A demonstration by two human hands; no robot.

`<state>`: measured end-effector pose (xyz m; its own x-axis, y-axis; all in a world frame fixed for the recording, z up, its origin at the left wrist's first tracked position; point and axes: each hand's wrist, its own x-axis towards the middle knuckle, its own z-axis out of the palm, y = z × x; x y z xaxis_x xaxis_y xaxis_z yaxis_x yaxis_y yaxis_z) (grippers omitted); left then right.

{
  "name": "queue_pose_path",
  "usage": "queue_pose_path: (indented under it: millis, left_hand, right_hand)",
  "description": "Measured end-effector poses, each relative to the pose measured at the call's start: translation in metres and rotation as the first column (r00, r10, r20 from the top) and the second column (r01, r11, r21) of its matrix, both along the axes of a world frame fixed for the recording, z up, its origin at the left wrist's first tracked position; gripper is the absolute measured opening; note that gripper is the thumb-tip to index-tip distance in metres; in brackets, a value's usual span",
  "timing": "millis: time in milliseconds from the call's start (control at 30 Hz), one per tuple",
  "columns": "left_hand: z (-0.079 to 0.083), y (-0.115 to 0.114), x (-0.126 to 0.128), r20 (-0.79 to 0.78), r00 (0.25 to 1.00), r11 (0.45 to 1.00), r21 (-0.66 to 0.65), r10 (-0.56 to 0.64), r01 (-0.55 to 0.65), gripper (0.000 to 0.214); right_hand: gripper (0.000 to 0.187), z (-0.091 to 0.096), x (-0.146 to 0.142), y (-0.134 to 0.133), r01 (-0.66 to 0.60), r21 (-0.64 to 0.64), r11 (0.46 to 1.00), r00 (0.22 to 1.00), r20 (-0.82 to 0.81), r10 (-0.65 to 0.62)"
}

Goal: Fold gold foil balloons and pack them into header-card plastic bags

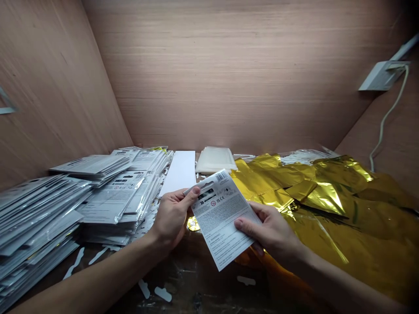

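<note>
We hold a white printed backing card (218, 218) tilted across the middle of our view, its back facing up. Our left hand (172, 218) grips its upper left edge, our right hand (271, 231) its right edge. A barcode (221, 176) sits at the top corner, above dense small warning text (218, 233).

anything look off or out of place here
Small white plastic tabs lie loose on the tabletop below the printed card held by the left hand and right hand, like stray offcuts. More lie beside the stacked packets. The gold foil is crumpled in a loose heap, not laid flat.
</note>
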<state>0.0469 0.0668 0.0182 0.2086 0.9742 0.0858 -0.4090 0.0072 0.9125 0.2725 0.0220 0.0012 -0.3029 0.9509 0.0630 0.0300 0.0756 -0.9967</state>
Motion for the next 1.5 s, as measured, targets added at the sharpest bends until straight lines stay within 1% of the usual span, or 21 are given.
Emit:
queue_pose_path:
  millis: [67,100,233,300,333,367,433,500,533,567,633,700,800,900,1000,1067,1133,1233,1333,1400,1500]
  left_hand:
    - [-0.003,0.004,-0.002,-0.029,0.999,1.0,-0.012,-0.027,0.027,0.027]
    - [-0.005,0.006,-0.004,-0.064,0.996,0.998,-0.013,-0.055,0.054,0.026]
    - [-0.011,0.012,-0.011,-0.263,0.95,0.981,0.049,-0.167,0.186,0.025]
    - [-0.011,0.011,-0.011,-0.331,0.927,0.972,0.091,-0.177,0.218,0.028]
    - [-0.011,0.01,-0.01,-0.345,0.924,0.972,0.103,-0.166,0.213,0.029]
    - [-0.012,0.009,-0.009,-0.345,0.928,0.975,0.111,-0.143,0.192,0.029]
    - [-0.014,0.008,-0.006,-0.309,0.948,0.987,0.11,-0.078,0.117,0.029]
    - [-0.018,0.009,-0.003,-0.232,0.973,0.996,0.086,-0.014,0.035,0.03]
    - [-0.021,0.009,-0.001,-0.188,0.982,0.998,0.067,0.01,0.003,0.03]
    - [-0.023,0.01,0.0,-0.144,0.989,0.999,0.047,0.029,-0.022,0.03]
    - [-0.026,0.011,0.002,-0.081,0.995,0.999,0.012,0.049,-0.049,0.03]
    - [-0.025,0.011,0.003,-0.05,0.998,0.999,-0.028,0.028,-0.029,0.031]
    - [-0.021,0.011,0.002,-0.047,0.998,0.996,-0.084,-0.047,0.043,0.029]
    - [-0.02,0.014,-0.004,-0.103,0.991,0.996,-0.043,-0.087,0.083,0.029]
    - [-0.022,0.015,-0.008,-0.188,0.98,0.997,0.03,-0.064,0.07,0.03]
    - [-0.023,0.014,-0.009,-0.228,0.973,0.997,0.056,-0.034,0.048,0.03]
    - [-0.022,0.011,-0.008,-0.227,0.974,0.998,0.059,-0.017,0.031,0.031]
    - [-0.018,0.009,-0.007,-0.191,0.981,0.999,0.024,-0.038,0.044,0.03]
    - [-0.016,0.011,-0.008,-0.155,0.984,0.996,-0.026,-0.09,0.087,0.031]
    - [-0.017,0.012,-0.01,-0.149,0.974,0.984,-0.065,-0.172,0.164,0.034]
    - [-0.02,0.013,-0.014,-0.226,0.935,0.961,-0.106,-0.273,0.255,0.033]
  right_hand:
    - [0.036,0.003,0.006,0.003,0.052,-0.054,0.997,0.998,-0.02,-0.054]
    - [0.036,0.006,0.011,0.004,0.052,-0.063,0.997,0.999,-0.012,-0.053]
    - [0.032,0.02,0.032,0.013,-0.068,-0.088,0.994,0.994,0.079,0.075]
    - [0.032,0.024,0.038,0.016,-0.113,-0.129,0.985,0.986,0.109,0.128]
    - [0.034,0.025,0.039,0.017,-0.124,-0.151,0.981,0.982,0.123,0.143]
    - [0.036,0.024,0.039,0.017,-0.122,-0.164,0.979,0.981,0.133,0.144]
    - [0.041,0.019,0.035,0.019,-0.045,-0.146,0.988,0.993,0.105,0.061]
    - [0.046,0.012,0.029,0.019,0.054,-0.119,0.991,0.998,-0.007,-0.056]
    - [0.048,0.008,0.026,0.018,0.075,-0.119,0.99,0.995,-0.063,-0.083]
    - [0.05,0.004,0.023,0.017,0.069,-0.127,0.99,0.992,-0.096,-0.082]
    - [0.053,0.0,0.019,0.015,0.011,-0.152,0.988,0.998,-0.063,-0.021]
    - [0.055,-0.001,0.018,0.012,0.0,-0.159,0.987,0.999,0.038,0.006]
    - [0.061,-0.001,0.019,0.01,0.047,-0.143,0.989,0.991,0.127,-0.029]
    - [0.061,-0.004,0.018,0.007,0.028,-0.145,0.989,0.992,0.123,-0.01]
    - [0.061,-0.007,0.015,0.004,-0.006,-0.159,0.987,0.994,0.107,0.024]
    - [0.063,-0.008,0.013,0.002,0.003,-0.171,0.985,0.995,0.102,0.015]
    - [0.064,-0.007,0.012,0.002,0.013,-0.179,0.984,0.995,0.096,0.005]
    - [0.065,-0.005,0.014,0.001,0.027,-0.177,0.984,0.994,0.107,-0.008]
    - [0.068,-0.006,0.019,0.002,0.072,-0.166,0.983,0.986,0.159,-0.045]
    - [0.068,-0.009,0.024,0.003,0.104,-0.154,0.983,0.978,0.195,-0.073]
    - [0.067,-0.013,0.027,0.006,0.119,-0.12,0.986,0.968,0.233,-0.089]
